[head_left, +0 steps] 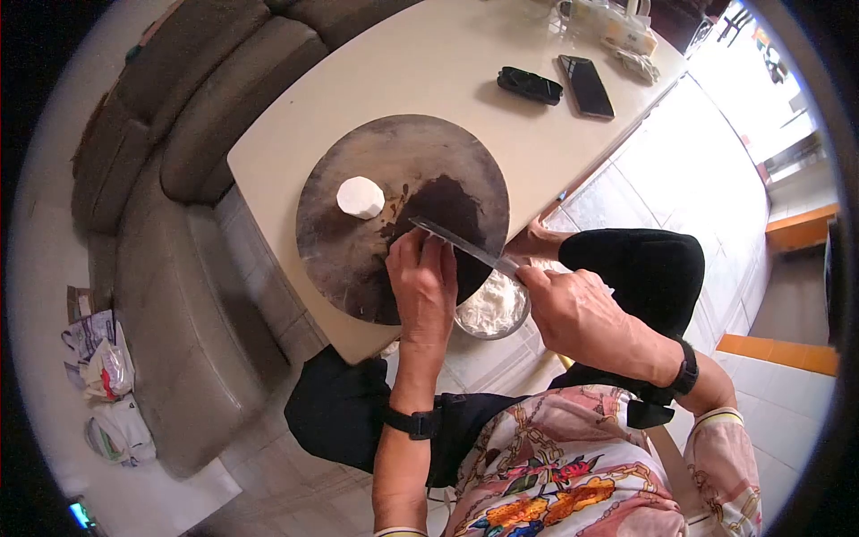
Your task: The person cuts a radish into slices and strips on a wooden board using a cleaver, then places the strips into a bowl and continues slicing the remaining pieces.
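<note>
A knife [467, 245] is gripped by its handle in my right hand [575, 307], its blade pointing left over the round wooden board [349, 259]. Close to the blade, my left hand [422, 279] rests on the board with its fingers bent down and together; whatever lies under the fingertips is hidden. A white, round-cut piece [361, 197] sits on the board's left part. Wet dark patches mark the wood around the blade. Below the board's lower right edge, a bowl [491, 334] holds white shreds or slices.
The board lies on a pale table [358, 80]. Toward its far right are a black case [530, 85], a phone [586, 87] and a tissue pack [626, 36]. A grey sofa [179, 331] curves along the left, with bags [112, 385] on the floor beyond it.
</note>
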A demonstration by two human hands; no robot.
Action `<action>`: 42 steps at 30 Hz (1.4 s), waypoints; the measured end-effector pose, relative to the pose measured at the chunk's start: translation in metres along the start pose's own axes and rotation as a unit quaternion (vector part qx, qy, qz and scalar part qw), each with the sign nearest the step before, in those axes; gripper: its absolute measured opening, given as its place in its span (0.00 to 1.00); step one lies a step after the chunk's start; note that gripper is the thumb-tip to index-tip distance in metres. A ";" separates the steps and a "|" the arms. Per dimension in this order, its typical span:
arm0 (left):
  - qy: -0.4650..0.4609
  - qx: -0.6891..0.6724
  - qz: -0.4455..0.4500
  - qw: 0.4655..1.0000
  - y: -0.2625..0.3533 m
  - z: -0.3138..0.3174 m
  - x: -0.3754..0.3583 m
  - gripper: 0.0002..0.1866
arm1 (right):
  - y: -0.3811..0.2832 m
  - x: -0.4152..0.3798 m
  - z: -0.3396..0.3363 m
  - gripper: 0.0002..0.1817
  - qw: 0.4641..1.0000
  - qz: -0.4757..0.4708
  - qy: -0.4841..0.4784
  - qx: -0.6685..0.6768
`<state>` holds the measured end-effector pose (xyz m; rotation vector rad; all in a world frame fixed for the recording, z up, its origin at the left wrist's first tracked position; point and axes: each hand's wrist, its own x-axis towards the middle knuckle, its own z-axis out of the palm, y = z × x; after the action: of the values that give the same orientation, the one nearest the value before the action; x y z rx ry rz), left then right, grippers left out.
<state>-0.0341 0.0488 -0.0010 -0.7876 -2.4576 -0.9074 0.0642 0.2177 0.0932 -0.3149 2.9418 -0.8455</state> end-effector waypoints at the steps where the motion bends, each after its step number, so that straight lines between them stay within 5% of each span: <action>1: 0.007 0.004 0.000 1.000 -0.001 0.001 0.000 0.10 | 0.001 -0.001 0.000 0.11 1.000 0.002 0.000 0.002; 11: 0.002 0.037 -0.012 0.999 -0.001 0.002 -0.001 0.19 | 0.006 0.001 0.001 0.10 0.999 -0.013 -0.018 -0.023; 25: -0.022 0.017 0.011 1.000 -0.004 -0.001 0.000 0.19 | 0.006 0.018 0.003 0.10 0.996 -0.042 -0.055 -0.063; 27: -0.010 0.022 0.017 1.000 -0.002 -0.001 0.000 0.19 | 0.003 0.032 0.014 0.06 0.991 -0.087 0.014 -0.098; 42: -0.013 -0.009 0.015 1.000 -0.002 -0.003 -0.001 0.16 | 0.004 0.022 0.011 0.09 0.995 -0.057 -0.022 -0.074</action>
<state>-0.0337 0.0448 -0.0003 -0.8465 -2.4554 -0.9158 0.0437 0.2107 0.0812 -0.5066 2.9742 -0.6233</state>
